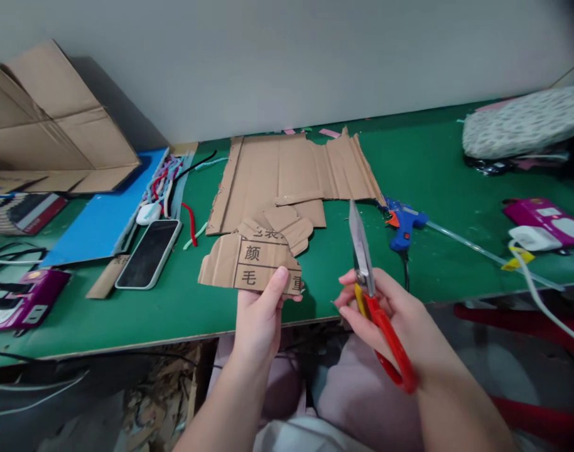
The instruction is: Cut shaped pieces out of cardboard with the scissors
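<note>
My left hand (262, 311) pinches a cut cardboard piece (221, 263) by its lower edge, thumb on top. The piece has a scalloped outline and printed black characters. In my right hand (390, 307) is a pair of scissors (360, 242) with red handles, its blades together and pointing away from me. The scissors are to the right of the cardboard piece, apart from it. Beyond my left hand, small rounded cardboard cutouts (291, 229) lie against a large cardboard sheet (259, 169) with a ragged, cut edge.
On the green table (174, 320) lie a phone (148, 254), pipe cleaners (164, 179), a blue board (105, 216) and a blue glue gun (404, 223) with a long glue stick. Purple power strips (548, 220) with cables sit to the right and left. Folded cardboard (65, 119) leans at the back left.
</note>
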`<state>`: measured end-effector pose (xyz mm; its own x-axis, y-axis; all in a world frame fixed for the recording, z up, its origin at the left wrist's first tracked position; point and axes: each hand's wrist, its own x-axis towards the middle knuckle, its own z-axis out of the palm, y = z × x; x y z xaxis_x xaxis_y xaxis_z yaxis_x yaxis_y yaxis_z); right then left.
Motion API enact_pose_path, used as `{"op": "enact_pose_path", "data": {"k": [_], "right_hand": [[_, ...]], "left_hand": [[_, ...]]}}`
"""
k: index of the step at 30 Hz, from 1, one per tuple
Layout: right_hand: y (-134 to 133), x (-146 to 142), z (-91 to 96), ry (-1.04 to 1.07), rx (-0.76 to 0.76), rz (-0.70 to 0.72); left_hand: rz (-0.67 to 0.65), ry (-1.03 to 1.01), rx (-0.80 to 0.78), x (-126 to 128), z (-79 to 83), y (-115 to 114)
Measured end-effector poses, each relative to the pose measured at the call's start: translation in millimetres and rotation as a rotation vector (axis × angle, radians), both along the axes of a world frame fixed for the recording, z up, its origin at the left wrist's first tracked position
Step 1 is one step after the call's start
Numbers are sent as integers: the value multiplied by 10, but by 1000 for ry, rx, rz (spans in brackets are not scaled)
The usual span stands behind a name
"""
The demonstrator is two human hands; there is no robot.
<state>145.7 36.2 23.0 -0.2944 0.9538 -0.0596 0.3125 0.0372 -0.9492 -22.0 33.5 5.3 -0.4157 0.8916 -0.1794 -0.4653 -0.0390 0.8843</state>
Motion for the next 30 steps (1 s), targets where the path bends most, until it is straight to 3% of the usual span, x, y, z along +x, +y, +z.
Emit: {"op": "enact_pose_path", "data": {"k": [5, 10, 14, 17, 21, 30], "right_hand": [[44, -179, 9, 130, 13, -110], [59, -298, 8, 187, 12, -101], [59, -294, -30, 181, -16, -56], [72, -294, -80, 183, 2, -113], [102, -334, -127, 275, 9, -247], [113, -349, -77, 319, -56, -213]], "left_hand": [[9, -12, 4, 146, 15, -28], [34, 0, -30, 240, -14, -30], [74, -105, -39, 234, -17, -9], [116, -164, -36, 202, -2, 7], [50, -192, -34, 185, 2, 6], [-44, -166, -95, 251, -57, -41]]}}
